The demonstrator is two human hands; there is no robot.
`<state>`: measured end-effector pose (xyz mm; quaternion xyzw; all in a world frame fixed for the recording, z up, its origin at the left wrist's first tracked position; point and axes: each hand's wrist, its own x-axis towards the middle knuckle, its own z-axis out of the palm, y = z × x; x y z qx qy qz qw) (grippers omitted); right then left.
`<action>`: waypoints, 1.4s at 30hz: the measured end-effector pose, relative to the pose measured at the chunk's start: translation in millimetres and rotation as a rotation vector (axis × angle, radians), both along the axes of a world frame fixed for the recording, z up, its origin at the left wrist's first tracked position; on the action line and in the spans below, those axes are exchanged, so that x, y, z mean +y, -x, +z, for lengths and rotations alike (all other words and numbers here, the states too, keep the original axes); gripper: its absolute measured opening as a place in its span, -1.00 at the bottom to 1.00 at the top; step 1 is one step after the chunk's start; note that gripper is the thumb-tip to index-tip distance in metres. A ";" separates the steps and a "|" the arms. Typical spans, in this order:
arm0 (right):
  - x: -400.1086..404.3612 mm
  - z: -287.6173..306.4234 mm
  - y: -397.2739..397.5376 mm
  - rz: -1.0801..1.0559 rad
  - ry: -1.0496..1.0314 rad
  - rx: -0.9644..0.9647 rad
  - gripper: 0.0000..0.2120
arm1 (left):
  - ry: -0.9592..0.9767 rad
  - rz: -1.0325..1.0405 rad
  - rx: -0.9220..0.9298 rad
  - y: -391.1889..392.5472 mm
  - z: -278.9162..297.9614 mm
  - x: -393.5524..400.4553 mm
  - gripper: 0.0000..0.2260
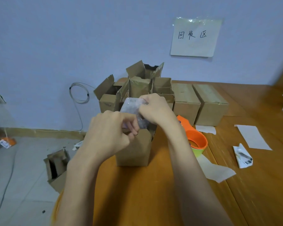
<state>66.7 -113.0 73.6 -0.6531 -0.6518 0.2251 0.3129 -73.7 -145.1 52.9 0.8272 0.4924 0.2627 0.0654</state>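
Both hands are up over the small cardboard box (134, 152), which stands open-topped near the left edge of the wooden table (153, 201). Between them is a bubble-wrapped packet (130, 106), held above the box mouth, its lower end dipping just behind the front flap. The left hand (108, 132) has its fingers curled tight, pinching the packet's lower left edge; the right hand (155, 108) curls round the upper right side, fingertips nipping the wrap near the top. What's inside the wrap is too blurred to tell. Just right of the box sits an orange tape dispenser (197, 138), partly behind the right forearm. Behind the hands is a cluster of opened cartons (137, 85) with flaps up, and two closed cartons (210, 105) to their right. White paper slips (253, 137) lie scattered on the table's right side, a handwritten paper sign (194, 46) hangs on the wall, and another opened carton (57, 168) sits on the floor at left
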 end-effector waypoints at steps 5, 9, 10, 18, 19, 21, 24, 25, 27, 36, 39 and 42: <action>-1.9 4.6 0.8 0.162 0.256 -0.188 -0.78 | -0.036 -0.065 -0.157 0.1 2.2 -1.1 -0.82; 8.1 17.2 4.1 0.249 0.382 -0.460 -0.82 | -0.108 -0.052 -0.335 -4.8 -3.4 -3.3 -0.83; 10.6 18.6 5.9 0.252 0.399 -0.508 -0.89 | -0.122 -0.058 -0.410 -5.3 -3.2 -2.0 -0.86; 14.9 5.8 20.2 0.323 0.422 -0.709 -0.77 | -0.097 0.155 0.041 3.9 17.7 16.1 -0.79; 15.0 7.0 17.4 0.320 0.399 -0.660 -0.80 | -0.002 0.137 0.014 3.9 19.4 19.8 -0.83; 11.7 10.7 13.3 0.332 0.355 -0.575 -0.81 | 0.108 0.108 -0.008 3.6 21.2 29.6 -0.85; 6.1 17.1 8.5 0.327 0.299 -0.535 -0.66 | 0.161 0.092 0.050 0.5 23.6 40.9 -0.79; 5.0 18.8 7.1 0.321 0.285 -0.532 -0.67 | 0.154 0.096 0.105 -1.3 24.4 43.7 -0.79; 3.5 21.6 5.8 0.303 0.288 -0.534 -0.70 | 0.120 0.101 0.235 -5.0 27.2 47.9 -0.77; 32.0 11.7 26.6 0.231 0.561 -0.760 -0.81 | 0.278 0.121 0.717 -29.8 25.9 67.0 -0.68; 33.7 2.2 30.0 0.226 0.566 -0.789 -0.62 | 0.317 0.102 0.635 -26.9 23.6 67.1 -0.72; 29.8 5.5 27.1 0.248 0.511 -0.759 -0.71 | 0.297 0.037 0.359 -18.5 20.0 63.3 -0.74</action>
